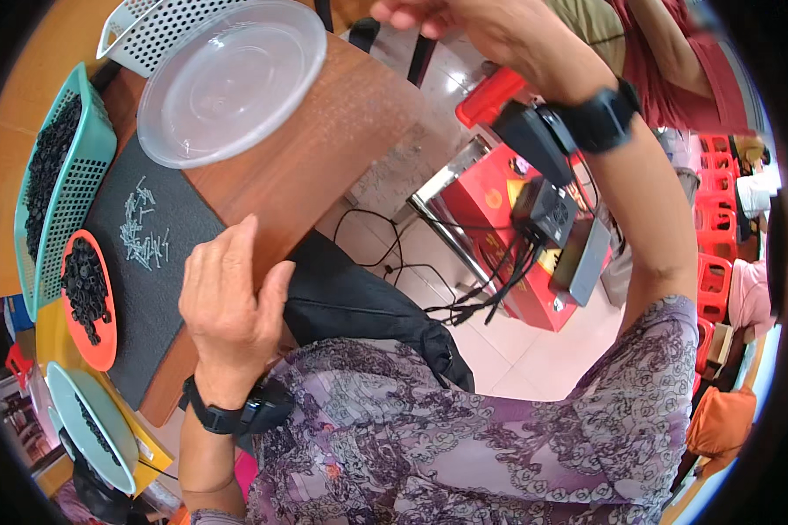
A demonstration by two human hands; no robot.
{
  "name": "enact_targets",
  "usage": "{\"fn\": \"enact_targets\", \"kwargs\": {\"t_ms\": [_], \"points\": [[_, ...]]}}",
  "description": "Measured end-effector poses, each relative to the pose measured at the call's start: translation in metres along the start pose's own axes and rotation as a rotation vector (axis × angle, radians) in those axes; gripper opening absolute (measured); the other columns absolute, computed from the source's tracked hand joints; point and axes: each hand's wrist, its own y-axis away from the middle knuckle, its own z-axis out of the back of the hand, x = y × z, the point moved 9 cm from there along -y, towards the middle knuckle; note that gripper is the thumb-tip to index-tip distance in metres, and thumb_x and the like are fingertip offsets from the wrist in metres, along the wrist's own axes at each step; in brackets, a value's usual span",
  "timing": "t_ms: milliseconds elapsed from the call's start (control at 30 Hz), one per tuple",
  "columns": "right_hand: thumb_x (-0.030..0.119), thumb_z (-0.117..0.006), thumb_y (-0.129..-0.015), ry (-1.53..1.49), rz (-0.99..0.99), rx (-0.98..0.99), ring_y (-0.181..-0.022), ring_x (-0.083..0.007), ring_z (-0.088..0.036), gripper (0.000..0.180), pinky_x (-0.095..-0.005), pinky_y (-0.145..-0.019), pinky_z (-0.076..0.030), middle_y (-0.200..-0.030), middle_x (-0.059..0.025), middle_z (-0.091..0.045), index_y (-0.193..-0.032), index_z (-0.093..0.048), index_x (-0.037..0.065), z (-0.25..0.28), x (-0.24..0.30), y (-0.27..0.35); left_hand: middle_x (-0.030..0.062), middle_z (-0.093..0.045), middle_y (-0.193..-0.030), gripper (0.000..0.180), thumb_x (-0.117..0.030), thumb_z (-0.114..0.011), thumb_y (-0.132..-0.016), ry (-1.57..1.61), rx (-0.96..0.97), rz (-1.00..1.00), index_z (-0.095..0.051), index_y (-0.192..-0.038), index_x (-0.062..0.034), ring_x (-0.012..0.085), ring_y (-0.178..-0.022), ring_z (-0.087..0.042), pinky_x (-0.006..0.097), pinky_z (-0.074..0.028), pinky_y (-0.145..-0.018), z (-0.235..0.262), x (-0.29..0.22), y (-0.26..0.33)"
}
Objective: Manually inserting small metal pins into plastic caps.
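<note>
My left hand point(228, 302) rests flat on the near edge of the wooden table point(324, 149), beside a black mat point(162, 289); it holds nothing and wears a black wrist device. On the mat lies a small pile of pale metal pins point(140, 229). My right hand point(464, 26) is raised high over the table's far corner, its fingers partly cut off by the frame's top edge. A black watch and a black box with cables are strapped to that forearm. A clear round plastic dish point(232, 83) sits at the far side of the table.
A teal basket point(87, 140), an orange oval plate point(101, 350) and a pale teal plate point(74, 394) hold small black parts at the left. A white perforated basket point(149, 31) stands behind the dish. A black bag point(359, 306) lies on my lap. Red box point(490, 188), red stools point(716, 227), another person point(674, 61) at right.
</note>
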Motion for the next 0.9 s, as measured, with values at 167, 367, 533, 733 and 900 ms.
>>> {"fn": "enact_targets", "kwargs": {"t_ms": [167,367,533,733,900], "points": [[0.007,-0.051,-0.074,0.124,-0.237,0.166,-0.060,-0.0172,-0.062,0.016,-0.0298,-0.049,-0.050,-0.068,-0.0126,-0.065,-0.075,-0.064,-0.002,-0.019,-0.057,0.089,0.0164,-0.059,-0.091,0.034,-0.010,-0.068,-0.074,0.006,0.071,0.050,-0.058,-0.103,0.0041,0.0300,-0.080,-0.056,0.034,-0.045,-0.070,0.002,0.002,0.023],[0.011,-0.054,-0.078,0.779,-0.565,0.696,-0.053,-0.0184,-0.061,0.016,-0.0338,-0.049,-0.051,-0.067,-0.0120,-0.065,-0.074,-0.065,0.001,-0.107,-0.242,0.116,0.0168,-0.059,-0.094,0.038,-0.012,-0.068,-0.074,-0.009,0.097,0.008,-0.056,-0.106,0.0036,0.0310,-0.083,-0.056,0.036,-0.045,-0.073,-0.006,-0.003,0.019],[0.018,-0.053,-0.083,0.772,-0.656,0.343,-0.069,-0.0265,-0.066,0.027,-0.0378,-0.053,-0.052,-0.088,-0.0183,-0.066,-0.096,-0.060,-0.004,-0.111,-0.267,0.064,0.0178,-0.057,-0.101,0.045,-0.011,-0.069,-0.071,-0.056,0.139,0.017,-0.053,-0.111,0.0024,0.0325,-0.090,-0.054,0.038,-0.044,-0.078,-0.014,-0.004,0.012],[0.011,-0.049,-0.083,0.773,-0.267,-0.199,-0.094,-0.0320,-0.062,0.022,-0.0413,-0.078,-0.050,-0.104,-0.0184,-0.063,-0.099,-0.063,0.005,-0.117,-0.297,0.025,0.0181,-0.056,-0.105,0.047,-0.008,-0.069,-0.069,-0.102,0.213,-0.066,-0.053,-0.112,0.0031,0.0350,-0.090,-0.053,0.039,-0.044,-0.077,-0.030,-0.013,-0.004],[0.015,-0.048,-0.083,0.608,-0.352,-0.372,-0.084,-0.0317,-0.064,0.028,-0.0401,-0.078,-0.048,-0.089,-0.0154,-0.066,-0.107,-0.057,0.001,-0.137,-0.370,0.023,0.0207,-0.052,-0.117,0.054,-0.010,-0.069,-0.068,-0.092,0.304,-0.139,-0.051,-0.117,0.0050,0.0371,-0.100,-0.052,0.043,-0.042,-0.085,-0.045,-0.012,-0.026]]}}
